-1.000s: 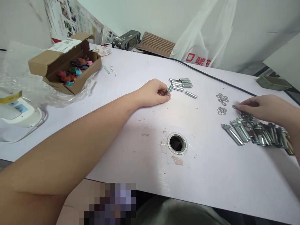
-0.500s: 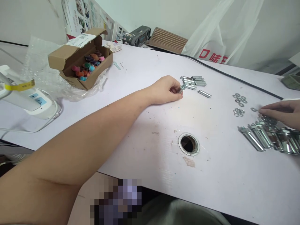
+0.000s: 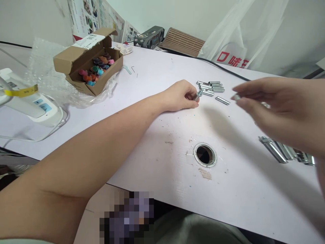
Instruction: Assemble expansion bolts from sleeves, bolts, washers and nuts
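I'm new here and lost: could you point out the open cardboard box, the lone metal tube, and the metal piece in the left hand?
Cardboard box (image 3: 110, 74): head view, outer side wall.
Lone metal tube (image 3: 222, 100): head view, middle of its length.
Metal piece (image 3: 199, 95): head view, its exposed part.

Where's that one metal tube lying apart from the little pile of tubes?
In the head view, the lone tube lies right of centre on the white table, between the left hand and the right hand, near the tube pile.
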The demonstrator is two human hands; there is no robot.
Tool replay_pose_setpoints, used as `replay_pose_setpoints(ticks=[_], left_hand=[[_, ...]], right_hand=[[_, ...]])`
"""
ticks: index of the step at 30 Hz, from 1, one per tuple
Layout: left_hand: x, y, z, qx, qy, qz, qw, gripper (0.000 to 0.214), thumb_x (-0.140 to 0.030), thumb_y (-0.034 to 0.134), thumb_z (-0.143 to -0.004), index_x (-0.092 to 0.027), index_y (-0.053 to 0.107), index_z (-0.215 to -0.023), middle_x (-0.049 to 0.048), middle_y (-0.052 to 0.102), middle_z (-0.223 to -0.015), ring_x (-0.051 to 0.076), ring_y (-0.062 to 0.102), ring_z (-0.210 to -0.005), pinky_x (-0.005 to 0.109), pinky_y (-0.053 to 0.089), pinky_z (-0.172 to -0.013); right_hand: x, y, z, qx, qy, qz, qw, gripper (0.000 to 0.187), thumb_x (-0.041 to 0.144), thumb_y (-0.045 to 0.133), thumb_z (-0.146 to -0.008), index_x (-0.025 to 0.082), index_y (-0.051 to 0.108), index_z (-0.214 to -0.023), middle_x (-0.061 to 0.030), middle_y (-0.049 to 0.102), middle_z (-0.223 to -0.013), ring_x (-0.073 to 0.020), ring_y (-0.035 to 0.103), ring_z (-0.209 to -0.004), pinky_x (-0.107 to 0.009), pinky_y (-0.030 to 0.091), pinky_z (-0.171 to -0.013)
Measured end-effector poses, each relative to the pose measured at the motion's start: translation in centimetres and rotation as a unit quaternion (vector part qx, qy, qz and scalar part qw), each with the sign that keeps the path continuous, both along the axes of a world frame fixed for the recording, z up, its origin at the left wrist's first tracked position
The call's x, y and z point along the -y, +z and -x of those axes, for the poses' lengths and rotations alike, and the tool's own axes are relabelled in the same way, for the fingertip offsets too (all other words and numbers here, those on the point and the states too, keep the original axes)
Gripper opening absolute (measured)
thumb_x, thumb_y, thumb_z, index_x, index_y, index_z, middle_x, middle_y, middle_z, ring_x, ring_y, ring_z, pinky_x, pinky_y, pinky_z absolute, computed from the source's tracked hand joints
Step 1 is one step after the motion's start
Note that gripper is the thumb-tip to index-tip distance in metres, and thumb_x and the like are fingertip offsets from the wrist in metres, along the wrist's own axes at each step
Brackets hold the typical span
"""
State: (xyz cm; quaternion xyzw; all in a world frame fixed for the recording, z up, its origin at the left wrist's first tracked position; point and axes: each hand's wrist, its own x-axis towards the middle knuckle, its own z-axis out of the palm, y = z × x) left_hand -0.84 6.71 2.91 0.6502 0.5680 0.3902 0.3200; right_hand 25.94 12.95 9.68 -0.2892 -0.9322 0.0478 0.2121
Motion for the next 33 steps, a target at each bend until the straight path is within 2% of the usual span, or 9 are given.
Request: replay_pose_setpoints(ticks=[3, 7, 10, 14, 17, 20, 23, 27, 33], left_hand=[[0.1, 0.0, 0.1, -0.007, 0.0, -0.013, 1.0, 0.007, -0.005, 0.077, -0.08, -0.012, 0.076, -0.082, -0.0007, 0.069, -0.074, 0.011, 0.058, -0.072, 0.029, 0.045, -0.075], [0.0, -0.3, 0.3, -0.037, 0.004, -0.035, 0.999, 0.012, -0.005, 0.076, -0.081, -0.013, 0.073, -0.072, -0.0051, 0.054, -0.063, 0.01, 0.049, -0.065, 0.03, 0.038, -0.07], [-0.2, -0.5, 0.3, -0.051, 0.011, -0.047, 0.998, 0.012, -0.008, 0.077, -0.08, -0.013, 0.072, -0.07, -0.0045, 0.054, -0.063, 0.01, 0.047, -0.065, 0.03, 0.037, -0.069], [-0.3, -0.6, 0.3, -0.044, 0.006, -0.058, 0.997, 0.009, -0.009, 0.077, -0.08, -0.012, 0.073, -0.072, -0.002, 0.06, -0.064, 0.011, 0.052, -0.066, 0.03, 0.04, -0.069], [-0.4, -0.8, 0.3, -0.038, -0.004, -0.063, 0.997, 0.006, -0.008, 0.076, -0.08, -0.012, 0.076, -0.076, -0.0011, 0.064, -0.066, 0.011, 0.054, -0.066, 0.03, 0.041, -0.068], [-0.4, -0.9, 0.4, -0.034, 0.001, -0.06, 0.998, 0.007, -0.009, 0.077, -0.08, -0.013, 0.074, -0.074, -0.0005, 0.066, -0.068, 0.011, 0.056, -0.067, 0.031, 0.043, -0.068], [-0.3, -0.8, 0.3, -0.03, 0.004, -0.052, 0.998, 0.008, -0.009, 0.079, -0.08, -0.014, 0.074, -0.075, 0.0005, 0.066, -0.069, 0.013, 0.059, -0.069, 0.031, 0.047, -0.072], [0.0, -0.2, 0.1, -0.032, 0.013, -0.033, 0.999, 0.009, -0.01, 0.077, -0.081, -0.015, 0.072, -0.075, 0.0005, 0.063, -0.068, 0.013, 0.058, -0.07, 0.032, 0.046, -0.072], [0.3, 0.3, 0.0, -0.03, 0.011, -0.008, 0.999, 0.01, -0.009, 0.078, -0.081, -0.015, 0.073, -0.076, 0.0007, 0.061, -0.071, 0.014, 0.055, -0.072, 0.035, 0.044, -0.074]], right_hand=[[2.7, -0.1, 5.8, -0.027, 0.021, 0.008, 0.999, 0.031, 0.026, 0.066, -0.094, 0.021, 0.085, -0.118, -0.0096, 0.082, -0.104, -0.0303, 0.078, -0.096, -0.051, 0.063, -0.089], [2.6, -1.8, 8.9, 0.02, 0.008, 0.034, 0.999, 0.031, 0.014, 0.061, -0.092, 0.022, 0.087, -0.108, -0.0069, 0.08, -0.095, -0.0316, 0.076, -0.092, -0.053, 0.062, -0.087], [2.4, -2.3, 8.9, 0.0, 0.02, 0.03, 0.999, 0.032, 0.015, 0.06, -0.092, 0.024, 0.086, -0.105, -0.0064, 0.08, -0.097, -0.0315, 0.076, -0.091, -0.053, 0.061, -0.086], [2.0, -2.1, 8.4, -0.031, -0.017, 0.012, 0.999, 0.027, 0.021, 0.061, -0.099, 0.021, 0.085, -0.112, -0.0098, 0.081, -0.105, -0.0342, 0.077, -0.099, -0.056, 0.061, -0.095], [1.1, -2.2, 8.5, -0.055, -0.022, 0.014, 0.998, 0.026, 0.022, 0.061, -0.099, 0.024, 0.084, -0.111, -0.0077, 0.081, -0.104, -0.032, 0.077, -0.099, -0.054, 0.06, -0.098], [0.1, -2.4, 8.6, -0.076, 0.012, 0.068, 0.995, 0.022, 0.022, 0.064, -0.098, 0.025, 0.085, -0.102, -0.0033, 0.08, -0.094, -0.0273, 0.076, -0.088, -0.05, 0.063, -0.092], [-0.5, -2.6, 8.5, -0.108, 0.057, 0.123, 0.985, 0.017, 0.019, 0.07, -0.097, 0.025, 0.086, -0.1, -0.0019, 0.082, -0.097, -0.024, 0.078, -0.089, -0.044, 0.065, -0.091], [-0.8, -2.7, 8.1, -0.126, 0.092, 0.119, 0.981, 0.016, 0.018, 0.075, -0.095, 0.026, 0.087, -0.102, -0.0017, 0.082, -0.097, -0.0217, 0.078, -0.089, -0.041, 0.065, -0.092], [-0.6, -2.9, 8.3, -0.119, 0.034, 0.092, 0.988, 0.003, 0.027, 0.082, -0.09, 0.024, 0.083, -0.091, -0.0032, 0.08, -0.088, -0.0227, 0.075, -0.081, -0.043, 0.066, -0.085]])
